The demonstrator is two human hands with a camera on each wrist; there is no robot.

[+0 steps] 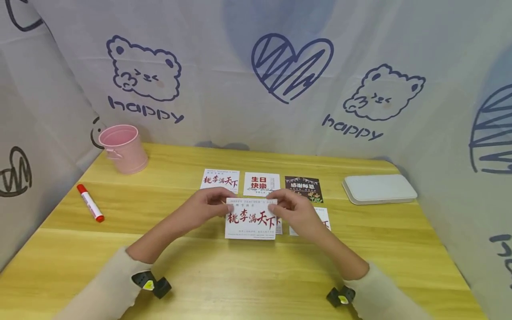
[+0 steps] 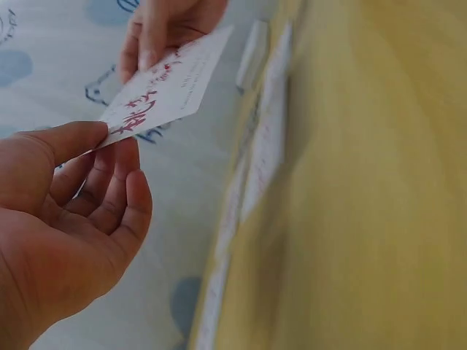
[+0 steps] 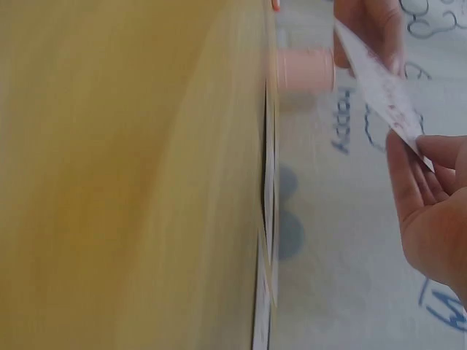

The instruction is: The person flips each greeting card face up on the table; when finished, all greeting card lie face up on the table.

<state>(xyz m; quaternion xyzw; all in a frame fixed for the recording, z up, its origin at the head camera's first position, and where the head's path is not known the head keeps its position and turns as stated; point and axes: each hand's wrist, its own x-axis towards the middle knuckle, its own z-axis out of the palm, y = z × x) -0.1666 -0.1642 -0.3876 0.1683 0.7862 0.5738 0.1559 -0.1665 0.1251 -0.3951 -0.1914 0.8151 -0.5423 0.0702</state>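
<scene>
A white greeting card (image 1: pixel 251 227) with red Chinese characters and "Happy Teacher's Day" print is held up off the table. My left hand (image 1: pixel 208 205) pinches its left edge between thumb and fingers, seen close in the left wrist view. On the opposite edge, my right hand (image 1: pixel 295 212) pinches the card the same way. Behind it lie more cards: a matching white card (image 1: pixel 219 178), a white birthday card (image 1: pixel 261 184), a dark card with flowers (image 1: pixel 305 190) and a white card (image 1: pixel 322 215) partly covered by my right hand. Another white card (image 1: pixel 279 228) is mostly hidden behind the held one.
A pink bucket (image 1: pixel 130 153) stands at the back left of the wooden table (image 1: pixel 192 275). In front of it lies a red-capped marker (image 1: pixel 90 203). A white flat case (image 1: pixel 379 189) rests at the right. A printed cloth (image 1: pixel 224 89) hangs behind the table.
</scene>
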